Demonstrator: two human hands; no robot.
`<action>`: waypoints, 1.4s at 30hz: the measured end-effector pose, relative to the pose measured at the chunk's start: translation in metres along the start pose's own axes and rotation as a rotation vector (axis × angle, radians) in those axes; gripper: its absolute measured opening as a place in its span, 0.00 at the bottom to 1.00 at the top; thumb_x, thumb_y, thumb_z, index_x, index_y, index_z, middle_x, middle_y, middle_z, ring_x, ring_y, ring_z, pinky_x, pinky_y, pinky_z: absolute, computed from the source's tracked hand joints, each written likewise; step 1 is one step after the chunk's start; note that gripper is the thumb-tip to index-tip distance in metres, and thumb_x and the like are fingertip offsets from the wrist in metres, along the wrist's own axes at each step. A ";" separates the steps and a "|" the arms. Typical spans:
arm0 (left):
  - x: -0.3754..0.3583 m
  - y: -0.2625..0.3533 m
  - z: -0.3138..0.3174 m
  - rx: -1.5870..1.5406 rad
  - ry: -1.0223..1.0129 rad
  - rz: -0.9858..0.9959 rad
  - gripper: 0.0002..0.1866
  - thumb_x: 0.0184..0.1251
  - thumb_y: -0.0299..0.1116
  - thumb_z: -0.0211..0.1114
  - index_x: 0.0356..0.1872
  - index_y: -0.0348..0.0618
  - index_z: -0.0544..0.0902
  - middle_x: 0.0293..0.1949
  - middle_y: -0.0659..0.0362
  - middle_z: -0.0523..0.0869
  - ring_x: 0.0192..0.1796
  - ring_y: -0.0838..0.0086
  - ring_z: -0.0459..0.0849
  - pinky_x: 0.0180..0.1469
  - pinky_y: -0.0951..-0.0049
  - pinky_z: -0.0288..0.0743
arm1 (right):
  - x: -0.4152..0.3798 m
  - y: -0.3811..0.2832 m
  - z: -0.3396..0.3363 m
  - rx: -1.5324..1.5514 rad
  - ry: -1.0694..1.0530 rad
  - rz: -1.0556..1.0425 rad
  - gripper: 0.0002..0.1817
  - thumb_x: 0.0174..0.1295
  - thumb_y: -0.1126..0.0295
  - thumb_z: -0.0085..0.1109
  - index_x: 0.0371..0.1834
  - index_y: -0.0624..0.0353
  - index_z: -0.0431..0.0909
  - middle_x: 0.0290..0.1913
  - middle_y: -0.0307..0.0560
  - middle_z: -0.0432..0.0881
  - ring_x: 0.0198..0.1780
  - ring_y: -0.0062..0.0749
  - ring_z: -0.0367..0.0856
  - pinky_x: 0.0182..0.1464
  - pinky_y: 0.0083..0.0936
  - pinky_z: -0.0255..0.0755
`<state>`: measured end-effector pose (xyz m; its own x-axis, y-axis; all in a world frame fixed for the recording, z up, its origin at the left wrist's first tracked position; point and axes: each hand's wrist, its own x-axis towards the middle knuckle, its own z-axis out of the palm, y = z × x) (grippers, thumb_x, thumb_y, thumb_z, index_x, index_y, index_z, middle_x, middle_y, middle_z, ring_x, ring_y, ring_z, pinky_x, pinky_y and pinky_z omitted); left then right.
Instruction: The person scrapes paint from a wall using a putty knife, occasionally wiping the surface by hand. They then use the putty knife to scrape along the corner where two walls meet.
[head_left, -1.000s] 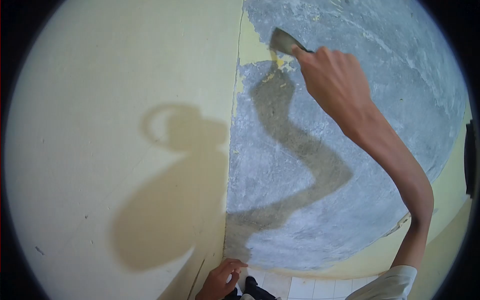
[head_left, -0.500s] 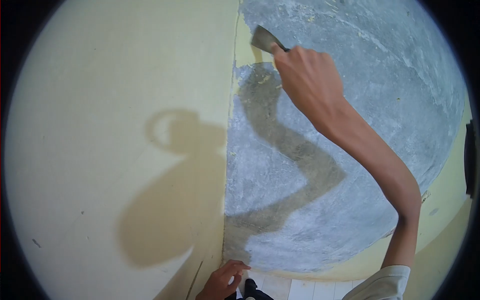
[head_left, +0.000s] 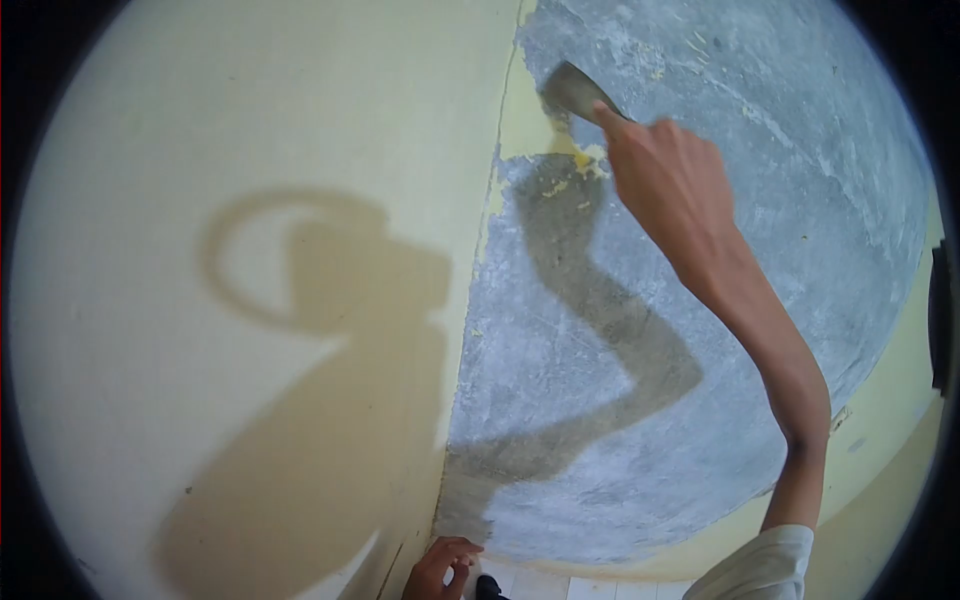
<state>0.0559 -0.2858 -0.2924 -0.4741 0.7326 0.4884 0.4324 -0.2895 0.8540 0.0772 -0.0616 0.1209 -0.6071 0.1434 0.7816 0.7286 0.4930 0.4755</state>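
My right hand (head_left: 672,180) grips a putty knife (head_left: 578,90), its wide metal blade pointing up and left. The blade lies over the grey scraped wall (head_left: 740,330), at the right border of a leftover patch of pale yellow paint (head_left: 524,118). Small loose-looking paint bits (head_left: 583,160) show below it. The handle is mostly hidden in my fist. Low in the view, my left hand (head_left: 440,570) is loosely curled near the foot of the wall corner, with a gap between thumb and fingers and nothing visible in it.
A cream painted wall (head_left: 300,120) meets the grey wall at a corner running top to bottom. Shadows of my head and arm fall across both. White floor tiles (head_left: 595,588) and a dark shoe (head_left: 488,587) appear at the bottom. A dark object (head_left: 940,320) stands at the right edge.
The view has shifted, so the corner and paint patch sit further right. The blade has moved down a little, and more of the patch's lower right is bare grey, with a paint flake showing there.
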 end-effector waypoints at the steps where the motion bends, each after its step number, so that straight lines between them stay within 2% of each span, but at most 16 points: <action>1: -0.003 -0.001 -0.002 0.035 0.001 -0.023 0.08 0.71 0.23 0.52 0.44 0.38 0.79 0.41 0.51 0.80 0.42 0.63 0.80 0.46 0.67 0.74 | 0.001 -0.006 0.000 -0.022 0.084 -0.067 0.08 0.56 0.79 0.57 0.39 0.65 0.81 0.27 0.53 0.84 0.27 0.40 0.85 0.25 0.31 0.77; 3: 0.001 0.000 -0.004 -0.005 -0.014 -0.056 0.08 0.72 0.25 0.52 0.44 0.38 0.79 0.41 0.51 0.80 0.42 0.63 0.80 0.46 0.67 0.74 | 0.001 -0.007 0.001 -0.040 0.184 -0.131 0.09 0.56 0.80 0.57 0.39 0.65 0.81 0.26 0.53 0.83 0.27 0.40 0.85 0.25 0.31 0.77; 5: 0.003 0.002 -0.005 0.027 0.046 0.048 0.08 0.74 0.27 0.51 0.44 0.38 0.80 0.41 0.50 0.80 0.41 0.63 0.79 0.44 0.67 0.74 | -0.008 0.001 0.004 -0.073 0.105 -0.086 0.17 0.66 0.71 0.52 0.58 0.51 0.79 0.17 0.52 0.77 0.18 0.42 0.78 0.21 0.39 0.69; 6: 0.007 0.000 -0.005 0.021 0.054 0.056 0.08 0.74 0.27 0.51 0.44 0.38 0.80 0.41 0.50 0.80 0.41 0.63 0.79 0.44 0.67 0.74 | -0.002 0.000 0.002 -0.079 0.114 -0.091 0.17 0.66 0.71 0.52 0.58 0.51 0.79 0.17 0.52 0.77 0.18 0.42 0.78 0.21 0.39 0.69; 8: 0.003 -0.002 -0.008 0.019 -0.001 -0.025 0.10 0.73 0.26 0.51 0.46 0.39 0.81 0.44 0.50 0.81 0.43 0.63 0.81 0.46 0.68 0.76 | -0.004 -0.002 0.000 -0.062 0.172 -0.131 0.07 0.55 0.80 0.58 0.37 0.64 0.81 0.22 0.52 0.81 0.27 0.40 0.85 0.23 0.29 0.75; 12: 0.009 0.021 -0.009 0.060 -0.066 -0.078 0.11 0.65 0.19 0.56 0.46 0.40 0.82 0.43 0.54 0.81 0.39 0.72 0.83 0.43 0.74 0.77 | -0.018 -0.003 -0.002 -0.054 0.124 -0.124 0.05 0.55 0.81 0.58 0.34 0.64 0.80 0.23 0.52 0.82 0.26 0.39 0.85 0.23 0.29 0.75; 14: 0.011 0.022 -0.006 0.044 -0.068 -0.027 0.12 0.65 0.18 0.56 0.46 0.40 0.82 0.44 0.54 0.81 0.40 0.72 0.83 0.43 0.74 0.77 | -0.023 0.003 0.000 -0.045 0.061 -0.042 0.18 0.65 0.72 0.53 0.58 0.51 0.79 0.18 0.52 0.77 0.19 0.44 0.79 0.21 0.39 0.70; 15: 0.008 0.022 -0.007 0.046 -0.082 -0.037 0.12 0.65 0.18 0.56 0.46 0.40 0.82 0.44 0.54 0.81 0.40 0.72 0.83 0.43 0.74 0.77 | -0.023 0.002 0.003 -0.042 0.045 -0.035 0.18 0.65 0.72 0.53 0.58 0.51 0.79 0.18 0.52 0.77 0.19 0.44 0.79 0.21 0.39 0.70; 17: 0.008 0.019 -0.003 0.056 -0.102 0.001 0.12 0.65 0.18 0.57 0.46 0.40 0.81 0.44 0.53 0.81 0.40 0.71 0.84 0.42 0.74 0.77 | -0.011 -0.002 0.009 -0.050 0.172 -0.102 0.18 0.65 0.71 0.53 0.58 0.51 0.78 0.17 0.52 0.77 0.18 0.42 0.78 0.21 0.39 0.70; 24: 0.005 0.024 0.002 0.044 -0.088 -0.049 0.11 0.64 0.18 0.57 0.46 0.39 0.81 0.45 0.53 0.81 0.39 0.70 0.85 0.41 0.73 0.78 | -0.012 0.002 0.014 -0.016 0.176 -0.110 0.18 0.65 0.71 0.54 0.59 0.52 0.78 0.17 0.51 0.77 0.17 0.40 0.77 0.20 0.36 0.69; 26: 0.003 0.025 0.000 0.112 -0.102 -0.006 0.11 0.65 0.18 0.57 0.46 0.40 0.81 0.45 0.52 0.81 0.40 0.71 0.85 0.41 0.73 0.79 | -0.014 -0.006 0.006 -0.032 0.163 -0.143 0.11 0.57 0.80 0.58 0.44 0.65 0.82 0.23 0.51 0.82 0.25 0.39 0.84 0.22 0.28 0.75; 29: 0.000 0.021 0.000 0.030 -0.064 -0.030 0.11 0.65 0.18 0.57 0.46 0.39 0.81 0.45 0.51 0.81 0.40 0.70 0.85 0.41 0.72 0.79 | -0.021 -0.003 0.001 -0.054 0.087 -0.080 0.09 0.57 0.80 0.58 0.40 0.66 0.82 0.23 0.52 0.82 0.24 0.38 0.84 0.22 0.28 0.75; 32: -0.002 0.021 -0.003 0.087 -0.055 -0.077 0.11 0.65 0.18 0.57 0.45 0.39 0.81 0.44 0.51 0.81 0.40 0.70 0.84 0.42 0.72 0.79 | -0.007 -0.002 0.006 -0.050 0.136 -0.144 0.06 0.55 0.80 0.59 0.36 0.65 0.81 0.23 0.52 0.83 0.24 0.38 0.85 0.22 0.28 0.76; 36: -0.006 0.022 -0.004 0.105 -0.070 -0.090 0.12 0.64 0.17 0.57 0.45 0.38 0.82 0.45 0.51 0.81 0.40 0.70 0.84 0.42 0.72 0.79 | -0.015 0.001 0.006 -0.035 0.207 -0.159 0.04 0.55 0.81 0.59 0.33 0.64 0.81 0.22 0.51 0.82 0.24 0.37 0.85 0.22 0.28 0.75; 39: -0.006 0.021 -0.002 0.043 -0.020 -0.083 0.13 0.63 0.16 0.57 0.46 0.39 0.82 0.44 0.52 0.81 0.40 0.71 0.84 0.42 0.73 0.79 | -0.016 0.002 0.006 -0.029 0.102 -0.095 0.04 0.55 0.81 0.59 0.33 0.64 0.81 0.23 0.51 0.83 0.25 0.38 0.85 0.23 0.28 0.76; 42: 0.002 0.024 -0.002 0.115 -0.058 -0.056 0.14 0.61 0.15 0.57 0.46 0.40 0.82 0.44 0.53 0.81 0.39 0.71 0.84 0.42 0.74 0.78 | -0.010 -0.003 0.005 -0.050 0.237 -0.168 0.06 0.55 0.81 0.58 0.35 0.64 0.81 0.24 0.51 0.83 0.27 0.39 0.86 0.23 0.29 0.77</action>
<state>0.0640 -0.2923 -0.2703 -0.4560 0.7810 0.4266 0.4934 -0.1771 0.8516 0.0794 -0.0605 0.1098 -0.6339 -0.1441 0.7599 0.6425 0.4488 0.6211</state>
